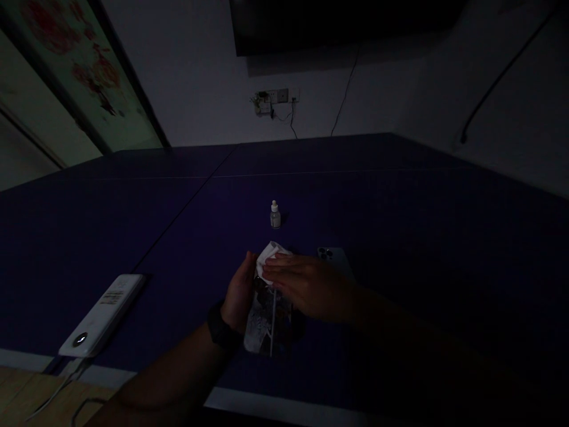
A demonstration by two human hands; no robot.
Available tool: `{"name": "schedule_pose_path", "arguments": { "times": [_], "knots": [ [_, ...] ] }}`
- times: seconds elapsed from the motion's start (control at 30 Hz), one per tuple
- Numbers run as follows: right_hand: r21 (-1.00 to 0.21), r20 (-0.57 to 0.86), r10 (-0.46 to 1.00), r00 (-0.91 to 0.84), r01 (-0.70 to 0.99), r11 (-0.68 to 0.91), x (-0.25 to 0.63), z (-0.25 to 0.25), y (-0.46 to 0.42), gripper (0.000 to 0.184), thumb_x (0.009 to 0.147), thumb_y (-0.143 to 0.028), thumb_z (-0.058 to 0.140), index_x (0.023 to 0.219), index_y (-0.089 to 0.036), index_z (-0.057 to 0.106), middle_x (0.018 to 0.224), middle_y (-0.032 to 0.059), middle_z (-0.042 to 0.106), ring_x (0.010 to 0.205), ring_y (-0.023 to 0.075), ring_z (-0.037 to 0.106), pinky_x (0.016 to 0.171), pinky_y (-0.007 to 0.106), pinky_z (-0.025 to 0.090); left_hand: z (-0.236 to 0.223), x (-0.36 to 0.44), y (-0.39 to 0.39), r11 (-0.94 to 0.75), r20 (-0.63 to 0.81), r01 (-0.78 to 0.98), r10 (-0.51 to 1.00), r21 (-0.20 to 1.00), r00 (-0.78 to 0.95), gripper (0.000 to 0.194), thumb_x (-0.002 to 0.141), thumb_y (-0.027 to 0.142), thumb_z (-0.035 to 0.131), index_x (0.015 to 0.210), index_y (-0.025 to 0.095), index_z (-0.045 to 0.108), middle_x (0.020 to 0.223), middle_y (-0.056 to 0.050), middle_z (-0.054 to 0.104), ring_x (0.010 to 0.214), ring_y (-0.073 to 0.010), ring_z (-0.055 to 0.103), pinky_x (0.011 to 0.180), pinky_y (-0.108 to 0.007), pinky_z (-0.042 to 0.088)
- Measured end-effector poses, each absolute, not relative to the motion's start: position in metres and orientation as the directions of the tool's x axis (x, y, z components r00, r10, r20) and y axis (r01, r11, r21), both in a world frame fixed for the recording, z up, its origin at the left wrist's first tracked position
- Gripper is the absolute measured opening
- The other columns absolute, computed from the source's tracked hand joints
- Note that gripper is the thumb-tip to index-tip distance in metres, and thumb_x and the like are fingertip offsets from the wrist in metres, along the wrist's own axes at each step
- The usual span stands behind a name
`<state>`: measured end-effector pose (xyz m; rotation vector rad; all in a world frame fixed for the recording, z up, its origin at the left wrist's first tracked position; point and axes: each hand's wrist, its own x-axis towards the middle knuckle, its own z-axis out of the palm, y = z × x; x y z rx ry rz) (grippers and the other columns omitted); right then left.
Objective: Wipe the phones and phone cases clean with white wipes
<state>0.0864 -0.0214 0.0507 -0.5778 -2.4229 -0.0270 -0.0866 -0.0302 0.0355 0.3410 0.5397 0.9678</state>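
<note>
Fingers of the right hand (pixel 313 289) lie flat and extended on a white tissue (pixel 269 256); left-hand fingers curl around its edge, the left hand (pixel 239 290) resting above a printed packet (pixel 267 326).

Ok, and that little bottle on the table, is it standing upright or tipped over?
Upright: the little bottle stands on its base on the dark table, with its narrow white tip pointing straight up.

Dim, underexposed light leaves the right hand (pixel 309 287) murky, deep shadow fills the lower right, and wide-angle distortion bends the edges.
</note>
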Motion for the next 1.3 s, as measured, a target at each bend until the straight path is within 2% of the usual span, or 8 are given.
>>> {"name": "schedule_pose_path", "arguments": {
  "times": [0.17, 0.43, 0.63, 0.77, 0.87, 1.03, 1.17, 1.3],
  "knots": [
    [-0.255, 0.666, 0.511, -0.544, 0.477, 0.841, 0.089, 0.054, -0.021, 0.031, 0.103, -0.015, 0.048, 0.125, -0.011, 0.069, 0.125, 0.0146, 0.075, 0.117, 0.0211, 0.072, 0.104, 0.039, 0.059, 0.039, -0.087, -0.032, 0.574, -0.239, -0.609, 0.804, 0.547, 0.544, 0.064, 0.100, 0.066, 0.039, 0.135, 0.017, 0.062, 0.109, -0.012, 0.075, 0.102, -0.0311, 0.073, 0.093, -0.044, 0.054],
    [-0.216, 0.561, 0.542, -0.626, 0.521, 0.825, 0.058, 0.035, -0.035, 0.039, 0.103, -0.013, 0.048, 0.139, -0.012, 0.062, 0.144, 0.0143, 0.063, 0.140, 0.0232, 0.055, 0.119, 0.045, 0.046, 0.034, -0.088, -0.037, 0.582, -0.279, -0.693, 0.813, 0.426, 0.511, 0.084, 0.093, 0.081, 0.033, 0.134, 0.014, 0.063, 0.124, -0.015, 0.070, 0.130, -0.0329, 0.060, 0.110, -0.043, 0.044],
    [-0.154, 0.576, 0.453, -0.680, 0.454, 0.878, 0.072, 0.048, -0.026, 0.032, 0.102, -0.011, 0.052, 0.129, -0.011, 0.068, 0.135, 0.0116, 0.070, 0.129, 0.0193, 0.064, 0.116, 0.036, 0.050, 0.031, -0.089, -0.036, 0.587, -0.245, -0.698, 0.808, 0.410, 0.536, 0.081, 0.095, 0.080, 0.027, 0.127, 0.016, 0.065, 0.122, -0.015, 0.071, 0.130, -0.0332, 0.060, 0.111, -0.046, 0.043],
    [-0.117, 0.558, 0.429, -0.710, 0.444, 0.888, 0.070, 0.050, -0.030, 0.035, 0.103, -0.011, 0.051, 0.135, -0.005, 0.064, 0.142, 0.0165, 0.064, 0.137, 0.0236, 0.058, 0.120, 0.041, 0.046, 0.027, -0.093, -0.035, 0.572, -0.242, -0.684, 0.817, 0.453, 0.523, 0.077, 0.089, 0.081, 0.046, 0.119, 0.015, 0.069, 0.110, -0.014, 0.073, 0.126, -0.0325, 0.062, 0.110, -0.043, 0.044],
    [-0.160, 0.553, 0.378, -0.743, 0.351, 0.923, 0.072, 0.054, -0.034, 0.032, 0.104, -0.015, 0.051, 0.130, -0.009, 0.068, 0.135, 0.0132, 0.070, 0.130, 0.0198, 0.064, 0.115, 0.036, 0.052, 0.025, -0.096, -0.033, 0.509, -0.230, -0.705, 0.858, 0.494, 0.459, 0.072, 0.085, 0.080, 0.054, 0.117, 0.017, 0.070, 0.103, -0.012, 0.074, 0.119, -0.0326, 0.067, 0.105, -0.043, 0.048],
    [-0.153, 0.623, 0.355, -0.697, 0.336, 0.929, 0.074, 0.053, -0.036, 0.031, 0.104, -0.015, 0.050, 0.126, -0.005, 0.069, 0.130, 0.0148, 0.072, 0.127, 0.0206, 0.066, 0.113, 0.036, 0.053, 0.029, -0.102, -0.028, 0.445, -0.175, -0.719, 0.890, 0.534, 0.421, 0.068, 0.092, 0.075, 0.049, 0.131, 0.022, 0.064, 0.107, -0.010, 0.074, 0.110, -0.0295, 0.070, 0.100, -0.044, 0.051],
    [-0.094, 0.590, 0.306, -0.747, 0.313, 0.945, 0.064, 0.040, -0.045, 0.036, 0.106, -0.018, 0.048, 0.136, -0.004, 0.062, 0.142, 0.0143, 0.065, 0.138, 0.0211, 0.057, 0.121, 0.038, 0.044, 0.032, -0.105, -0.026, 0.434, -0.144, -0.740, 0.894, 0.514, 0.425, 0.068, 0.095, 0.076, 0.038, 0.126, 0.022, 0.065, 0.105, -0.011, 0.075, 0.102, -0.0294, 0.072, 0.098, -0.047, 0.052],
    [-0.116, 0.560, 0.216, -0.800, 0.182, 0.976, 0.065, 0.040, -0.045, 0.033, 0.106, -0.017, 0.046, 0.128, -0.006, 0.068, 0.134, 0.0094, 0.071, 0.131, 0.0164, 0.062, 0.120, 0.031, 0.044, 0.034, -0.105, -0.024, 0.459, -0.187, -0.750, 0.886, 0.476, 0.424, 0.065, 0.097, 0.074, 0.031, 0.122, 0.024, 0.065, 0.110, -0.010, 0.075, 0.105, -0.0306, 0.072, 0.099, -0.051, 0.051]
  ]
}}
